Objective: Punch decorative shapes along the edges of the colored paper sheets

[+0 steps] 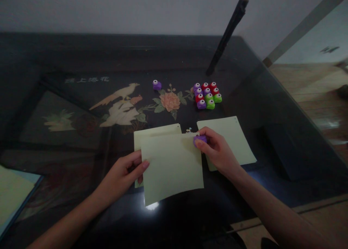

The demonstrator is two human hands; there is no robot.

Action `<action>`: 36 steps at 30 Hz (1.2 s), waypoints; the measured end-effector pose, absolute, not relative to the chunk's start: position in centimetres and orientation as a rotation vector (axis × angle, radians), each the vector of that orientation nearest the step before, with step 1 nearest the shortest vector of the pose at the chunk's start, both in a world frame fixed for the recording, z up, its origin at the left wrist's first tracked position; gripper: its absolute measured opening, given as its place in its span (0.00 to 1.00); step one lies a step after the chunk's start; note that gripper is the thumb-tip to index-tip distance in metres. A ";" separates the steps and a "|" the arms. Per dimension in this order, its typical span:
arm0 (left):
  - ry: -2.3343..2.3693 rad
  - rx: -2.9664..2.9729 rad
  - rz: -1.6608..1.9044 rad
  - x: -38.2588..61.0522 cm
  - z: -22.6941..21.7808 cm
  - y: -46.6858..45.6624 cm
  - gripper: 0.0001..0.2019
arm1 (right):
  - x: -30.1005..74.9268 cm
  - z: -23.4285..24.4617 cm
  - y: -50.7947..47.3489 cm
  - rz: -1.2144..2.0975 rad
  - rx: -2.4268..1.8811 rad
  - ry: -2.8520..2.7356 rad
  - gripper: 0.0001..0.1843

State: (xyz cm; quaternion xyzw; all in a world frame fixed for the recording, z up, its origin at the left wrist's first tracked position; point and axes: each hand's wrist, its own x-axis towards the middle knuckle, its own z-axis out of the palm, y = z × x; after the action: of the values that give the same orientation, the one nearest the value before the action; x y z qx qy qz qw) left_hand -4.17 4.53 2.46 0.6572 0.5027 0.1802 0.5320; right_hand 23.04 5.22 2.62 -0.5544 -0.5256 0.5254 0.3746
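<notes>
My left hand (133,166) pinches the left edge of a pale green sheet of paper (172,165), thumb on top. At the sheet's upper right corner, my right hand (216,147) grips a purple craft punch (199,141), which sits around that corner. Under the held sheet, to the left, lies a stack of the same paper (156,130). Another stack (228,136), with a small punched mark in its far right corner, lies beneath and beside my right hand. Tiny paper cutouts (188,130) are scattered between the two stacks.
Several red, purple and green craft punches (207,96) stand grouped at the back right. One purple punch (157,85) stands apart, left of them. A dark stick (228,36) rises behind the group. A yellow-green sheet (16,194) lies at the left edge of the glossy black table (67,162).
</notes>
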 end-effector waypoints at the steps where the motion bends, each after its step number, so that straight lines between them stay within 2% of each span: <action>1: 1.252 1.604 0.473 -4.4 2.9 4.6 0.11 | 23.1 2.8 5.1 1.348 -1.409 -1.356 0.11; 5: 1.613 2.009 0.789 -4.4 5.3 5.3 0.14 | 23.0 3.2 4.7 1.361 -1.386 -1.410 0.11; 8: 1.360 2.259 0.667 -2.3 6.3 6.4 0.14 | 22.6 3.3 4.6 1.370 -1.384 -1.477 0.10; 11: 1.115 2.355 0.413 1.3 6.2 8.1 0.27 | 22.3 3.4 4.6 1.322 -1.388 -1.570 0.10; 18: 0.871 2.160 0.169 5.0 6.1 10.8 0.22 | 22.7 3.3 4.9 1.325 -1.323 -1.624 0.13; 24: 0.942 2.078 0.190 4.9 6.1 10.8 0.22 | 22.8 3.3 5.2 1.273 -1.337 -1.679 0.10; 36: 0.909 2.128 0.149 5.7 4.5 11.9 0.24 | 23.2 2.1 5.8 1.206 -1.422 -1.650 0.11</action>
State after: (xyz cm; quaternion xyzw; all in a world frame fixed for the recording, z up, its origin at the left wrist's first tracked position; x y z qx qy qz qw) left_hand 5.75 11.87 4.51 0.8411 0.3593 0.0590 0.3999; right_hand 23.17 5.83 2.06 -0.5410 -0.6279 0.4590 0.3200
